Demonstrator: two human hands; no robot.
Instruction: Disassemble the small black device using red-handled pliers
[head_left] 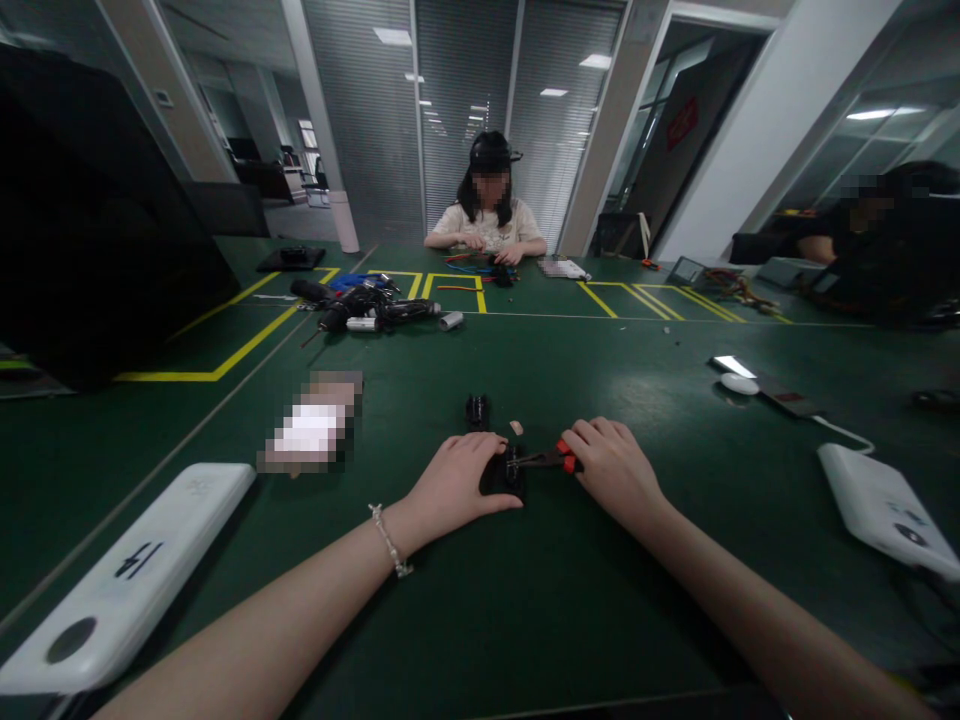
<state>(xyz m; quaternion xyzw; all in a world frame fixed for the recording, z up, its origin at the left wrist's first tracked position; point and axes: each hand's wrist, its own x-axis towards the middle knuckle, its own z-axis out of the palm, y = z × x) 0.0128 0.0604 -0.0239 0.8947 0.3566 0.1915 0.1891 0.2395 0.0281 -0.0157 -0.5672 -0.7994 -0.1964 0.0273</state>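
My left hand [465, 475] is wrapped over a small black part [511, 484] on the green table, thumb along its near side; most of the part is hidden under the palm. In my right hand [611, 462] are pliers [564, 457] with red and black handles, pointing left. Their metal jaws reach the top of the black part beside my left fingers; whether they grip anything there is too small to tell. Just beyond my left hand stands another small black piece [476, 412]. A small beige scrap [516, 428] lies next to it.
Left lie a blurred-out phone-like item [315, 425] and a long white device [135, 580]. Black cables and tools [367, 305] are heaped farther back. On the right are a white power bank [889, 505] and a white mouse-like object [739, 384]. A person [487, 215] works across the table.
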